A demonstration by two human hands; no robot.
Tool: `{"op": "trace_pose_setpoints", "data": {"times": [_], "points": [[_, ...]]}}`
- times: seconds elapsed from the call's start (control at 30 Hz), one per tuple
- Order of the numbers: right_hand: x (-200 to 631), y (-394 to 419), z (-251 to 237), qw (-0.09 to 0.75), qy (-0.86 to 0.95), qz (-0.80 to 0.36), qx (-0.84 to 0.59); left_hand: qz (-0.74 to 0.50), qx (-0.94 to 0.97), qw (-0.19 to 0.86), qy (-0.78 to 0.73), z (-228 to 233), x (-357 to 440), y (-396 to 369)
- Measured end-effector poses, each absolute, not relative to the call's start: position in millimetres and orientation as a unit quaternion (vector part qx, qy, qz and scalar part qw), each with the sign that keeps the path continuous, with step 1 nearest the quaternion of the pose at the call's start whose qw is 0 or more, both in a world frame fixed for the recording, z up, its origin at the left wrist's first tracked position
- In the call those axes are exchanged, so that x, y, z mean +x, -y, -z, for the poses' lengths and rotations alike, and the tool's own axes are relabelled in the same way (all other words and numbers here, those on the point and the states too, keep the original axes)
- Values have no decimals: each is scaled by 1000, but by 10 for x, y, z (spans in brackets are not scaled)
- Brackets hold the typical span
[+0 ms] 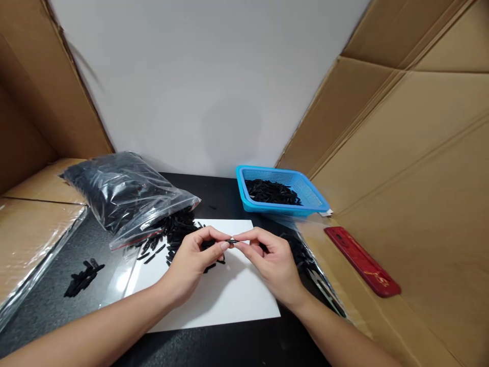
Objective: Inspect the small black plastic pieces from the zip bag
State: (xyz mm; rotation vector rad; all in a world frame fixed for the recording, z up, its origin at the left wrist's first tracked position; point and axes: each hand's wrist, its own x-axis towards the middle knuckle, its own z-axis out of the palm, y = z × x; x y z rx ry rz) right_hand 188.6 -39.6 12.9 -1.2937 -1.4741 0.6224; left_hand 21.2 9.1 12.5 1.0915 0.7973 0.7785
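My left hand (194, 260) and my right hand (271, 262) meet over a white sheet (229, 300) on the black table. Between their fingertips they pinch one small black plastic piece (232, 240), each hand on one end. Just left of the hands lies a loose pile of the same black pieces (173, 232), spilling from the mouth of a clear plastic bag (122, 191) full of them. Part of the pile is hidden behind my left hand.
A blue basket (305, 191) holding black pieces stands at the back right. A red flat case (362, 262) lies on cardboard at the right. A small heap of black pieces (82, 279) sits at the left. Cardboard walls (420, 142) enclose both sides.
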Motion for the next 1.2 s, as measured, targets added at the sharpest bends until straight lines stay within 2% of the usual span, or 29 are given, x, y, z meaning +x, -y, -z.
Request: {"op": "trace_pose_setpoints", "data": {"times": [0.13,0.3,0.5,0.67,0.83,0.93,1.07,1.2], "points": [[1921,387,-125,547,620,-204,-524,-328,422,773,-342,-122,225,-76],[1960,388,-108,554,626,-167,-523,-304,449,777,-320,-88,188,-74],[1948,402,-76,550,628,-189,-518,-290,460,780,-311,-99,163,-106],[1905,381,-43,556,563,-312,-526,-283,463,777,-321,-114,142,-86],[1896,319,-136,589,353,-589,-426,-289,391,807,-336,-159,136,-68],[1915,307,-206,557,298,-668,-393,-299,393,812,-312,-172,139,-87],[1890,338,-193,518,343,-642,-448,-312,409,808,-289,-138,147,-92],[1782,412,-117,509,490,-474,-525,-340,436,779,-297,-80,161,-66]]}}
